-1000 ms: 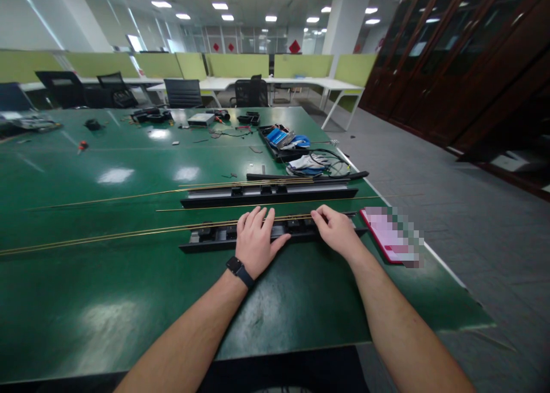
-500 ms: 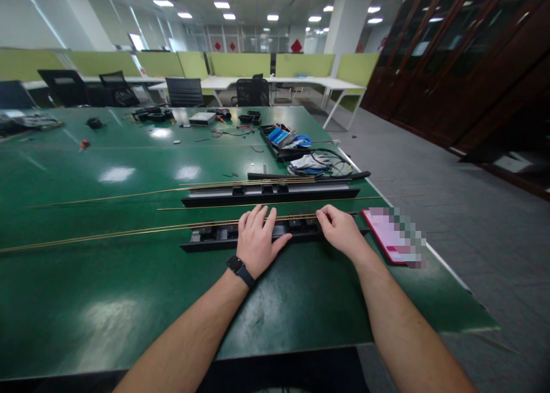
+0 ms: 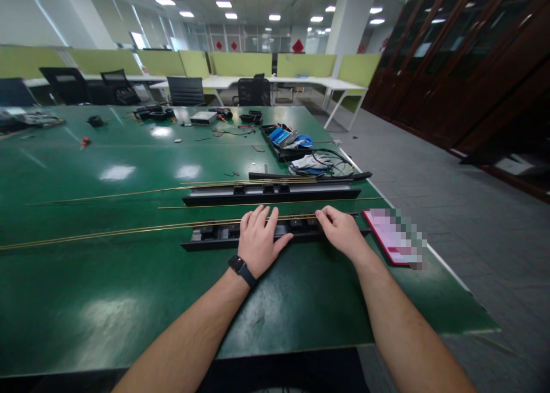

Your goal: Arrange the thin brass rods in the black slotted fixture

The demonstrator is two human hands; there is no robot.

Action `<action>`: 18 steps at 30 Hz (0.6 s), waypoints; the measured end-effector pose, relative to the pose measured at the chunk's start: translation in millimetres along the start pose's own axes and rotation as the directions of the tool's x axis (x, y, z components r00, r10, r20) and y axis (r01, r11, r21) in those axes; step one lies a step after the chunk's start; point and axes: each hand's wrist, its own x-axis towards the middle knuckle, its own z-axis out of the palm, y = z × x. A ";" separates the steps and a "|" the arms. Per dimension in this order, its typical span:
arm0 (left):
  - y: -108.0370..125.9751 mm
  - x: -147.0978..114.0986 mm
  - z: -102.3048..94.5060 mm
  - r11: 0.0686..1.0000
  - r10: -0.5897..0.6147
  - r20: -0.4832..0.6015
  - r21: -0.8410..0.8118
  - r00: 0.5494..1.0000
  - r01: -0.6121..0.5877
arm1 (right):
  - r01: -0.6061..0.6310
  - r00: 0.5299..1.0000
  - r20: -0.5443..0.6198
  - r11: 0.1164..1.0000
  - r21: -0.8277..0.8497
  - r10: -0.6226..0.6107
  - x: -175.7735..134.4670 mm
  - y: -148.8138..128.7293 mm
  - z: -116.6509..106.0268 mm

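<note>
A long black channel with a grey inside and dark blocks [image 3: 217, 244] lies crosswise on the green table. Thin brass-coloured rods [image 3: 129, 231] run along its far edge and reach far out to the left. My left hand [image 3: 259, 235], a dark watch on its wrist, rests flat across the channel and rods with fingers stretched and thumb out. At the channel's right part my right hand [image 3: 339, 228] has thumb and index finger pinched on the rods near their right end. The fingertips partly hide the exact grip.
Behind lies a second black channel [image 3: 275, 195] with more rods, and one loose rod [image 3: 206, 205] between the two. A red-edged phone-like slab [image 3: 389, 244] lies to the right. Farther back are a black tray [image 3: 270, 144] of blue items, white gloves [image 3: 311, 162] and cables.
Both hands keep their places on the channel and rods. The whole view has shifted only very slightly.
</note>
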 end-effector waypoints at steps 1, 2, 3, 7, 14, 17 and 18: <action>0.0 -0.1 0.1 1.000 0.000 0.000 -0.001 1.000 0.000 | -0.005 1.000 -0.004 1.000 -0.002 0.005 0.3 0.3 -0.2; -0.1 -0.1 0.2 1.000 0.000 -0.001 -0.003 1.000 0.000 | -0.011 1.000 -0.007 1.000 -0.003 0.011 0.7 0.7 -0.4; -0.1 -0.2 0.4 1.000 0.000 -0.002 -0.004 1.000 0.000 | -0.018 1.000 -0.012 1.000 -0.004 0.018 1.0 1.1 -0.7; -0.3 -0.3 1.2 1.000 0.004 -0.006 -0.001 1.000 -0.004 | -0.048 0.998 -0.036 0.999 -0.017 0.047 1.6 3.2 -2.1; 0.2 -0.3 0.9 1.000 0.006 -0.007 0.004 1.000 -0.006 | -0.052 0.997 -0.054 0.999 -0.009 0.052 -0.5 1.3 -1.4; -0.2 -0.8 1.5 1.000 0.007 -0.010 0.004 1.000 -0.007 | -0.024 0.999 -0.041 1.000 -0.006 0.024 -0.3 -0.3 -0.8; -0.4 -1.0 1.9 1.000 0.006 -0.011 0.004 1.000 -0.006 | -0.020 0.999 -0.040 1.000 -0.006 0.020 0.0 -0.3 -0.6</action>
